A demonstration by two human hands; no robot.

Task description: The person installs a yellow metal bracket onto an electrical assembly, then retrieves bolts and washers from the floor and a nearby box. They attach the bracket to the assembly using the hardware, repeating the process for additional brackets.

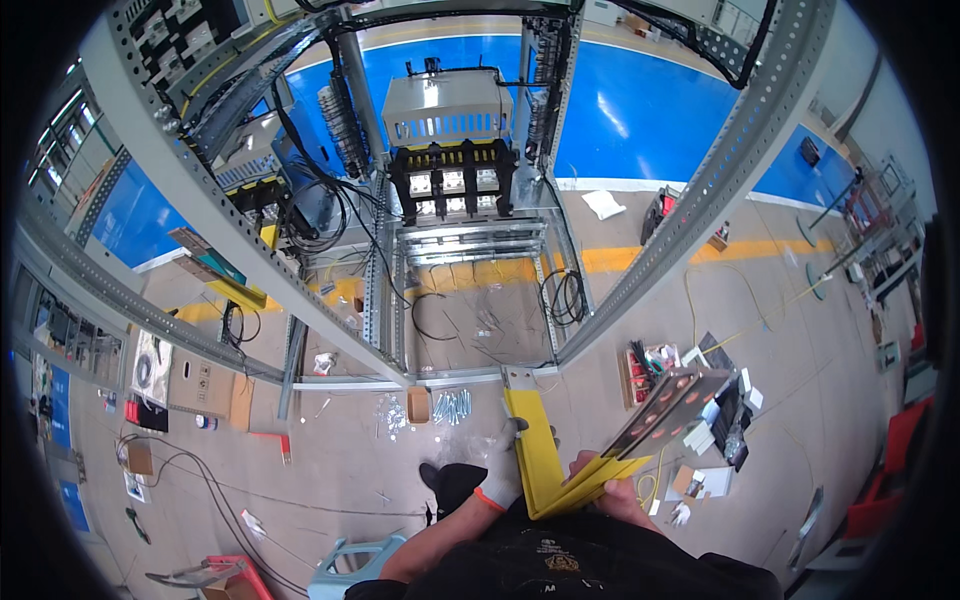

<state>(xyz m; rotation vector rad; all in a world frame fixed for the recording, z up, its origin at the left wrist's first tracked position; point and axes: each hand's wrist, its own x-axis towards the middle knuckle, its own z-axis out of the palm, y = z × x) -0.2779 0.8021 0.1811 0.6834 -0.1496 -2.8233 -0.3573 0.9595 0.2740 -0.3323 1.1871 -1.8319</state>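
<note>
Head view, looking down from above: a person in dark clothing is standing on a grey concrete floor (330,480) at six o'clock in the picture, in front of an open grey perforated-metal cabinet frame (250,250) that is filling the upper half.

The left hand (503,470), wearing a grey work glove with an orange cuff, is closing around the near part of a long flat bar in yellow sleeving with a bare metal end (530,440). That bar is pointing toward twelve o'clock, its bare tip lying just beside the cabinet's bottom rail.

The right hand (610,485) is bare and is gripping the yellow-sleeved ends of a bundle of flat copper-coloured bars with round holes (668,400). The bundle is fanning out toward two o'clock, raised above the floor. The two sets of yellow ends are meeting between the hands, close to the person's chest.

At eleven o'clock from the hands, a small cardboard box (418,405) and a cluster of silver bolts (452,405) are lying on the floor. At three o'clock, scattered papers and small packages (715,420) are lying near a red tool case (640,372). Inside the frame at twelve o'clock, a grey ventilated metal box (445,105) is sitting above black terminal blocks (452,180).
</note>
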